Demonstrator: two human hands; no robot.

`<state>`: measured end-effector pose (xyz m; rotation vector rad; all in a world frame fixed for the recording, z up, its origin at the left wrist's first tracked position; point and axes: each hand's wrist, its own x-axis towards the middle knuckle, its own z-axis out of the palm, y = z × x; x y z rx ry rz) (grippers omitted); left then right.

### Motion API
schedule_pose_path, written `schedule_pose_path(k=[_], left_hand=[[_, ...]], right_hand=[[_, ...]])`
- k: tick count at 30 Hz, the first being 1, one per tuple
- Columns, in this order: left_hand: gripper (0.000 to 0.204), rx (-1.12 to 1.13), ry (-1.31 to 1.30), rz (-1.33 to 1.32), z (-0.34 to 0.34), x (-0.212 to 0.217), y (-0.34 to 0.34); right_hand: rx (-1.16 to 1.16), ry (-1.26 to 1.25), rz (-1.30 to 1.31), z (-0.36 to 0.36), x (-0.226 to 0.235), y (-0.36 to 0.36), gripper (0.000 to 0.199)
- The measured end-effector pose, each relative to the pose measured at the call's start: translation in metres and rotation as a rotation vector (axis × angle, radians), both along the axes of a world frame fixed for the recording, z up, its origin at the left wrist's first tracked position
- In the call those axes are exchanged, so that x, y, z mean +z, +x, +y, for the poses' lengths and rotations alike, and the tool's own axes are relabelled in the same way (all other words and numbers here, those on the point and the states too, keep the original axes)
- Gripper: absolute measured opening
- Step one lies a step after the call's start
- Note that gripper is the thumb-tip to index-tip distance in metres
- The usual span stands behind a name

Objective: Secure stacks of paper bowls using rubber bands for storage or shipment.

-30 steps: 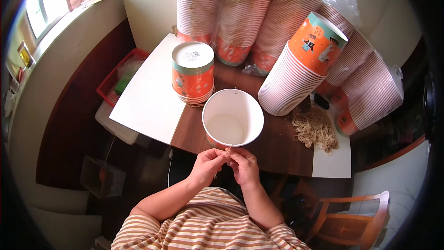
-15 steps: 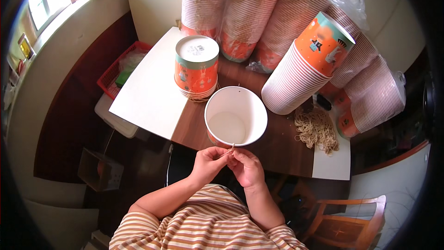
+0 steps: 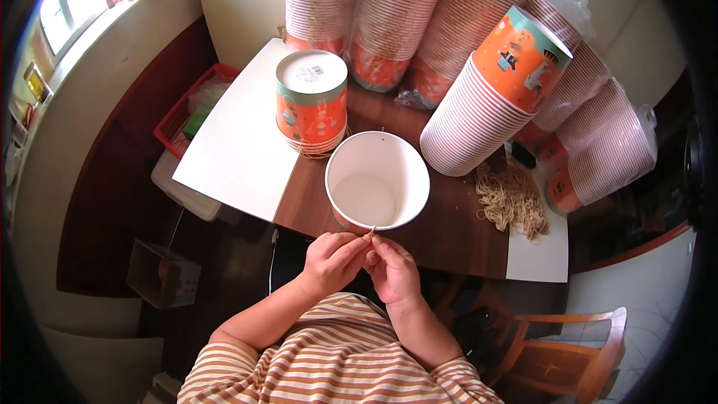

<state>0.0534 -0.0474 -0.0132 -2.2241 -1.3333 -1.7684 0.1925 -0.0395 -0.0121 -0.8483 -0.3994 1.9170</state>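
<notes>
An open paper bucket (image 3: 407,176), white inside with orange outside, stands upright near the table's front edge. A short end of tan cord (image 3: 373,230) sticks up at its near rim. My left hand (image 3: 329,263) pinches at this cord with thumb and forefinger. From the other side my right hand (image 3: 394,275) pinches at the same spot, fingertips meeting the left's. Most of the cord is hidden by my fingers. A loose heap of tan cords (image 3: 512,200) lies to the right on the table.
Behind on the left is a short upside-down stack of orange buckets (image 3: 312,114). A tall leaning stack (image 3: 479,116) stands to the right. Plastic-wrapped bucket stacks (image 3: 400,19) line the back. A red basket (image 3: 170,131) is left of the table (image 3: 235,157), a wooden chair (image 3: 557,363) lower right.
My hands stay at the near rim, fingertips still together. The left hand has turned slightly, its fingers more curled over the cord. The whole view has shifted a little.
</notes>
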Motion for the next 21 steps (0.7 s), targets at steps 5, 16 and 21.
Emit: schedule_pose_path(k=[5,16,21], left_hand=[[0.026,-0.021,0.019,-0.018,0.003,-0.004,0.000],[0.018,-0.075,-0.284,-0.302,-0.006,-0.007,0.000],[0.020,-0.055,-0.219,-0.295,-0.006,-0.003,0.002]], right_hand=[[-0.014,0.032,-0.029,-0.001,-0.002,-0.001,0.014],[0.027,0.041,-0.079,0.005,0.000,0.000,0.016],[-0.032,0.105,-0.164,0.002,0.005,-0.004,0.016]])
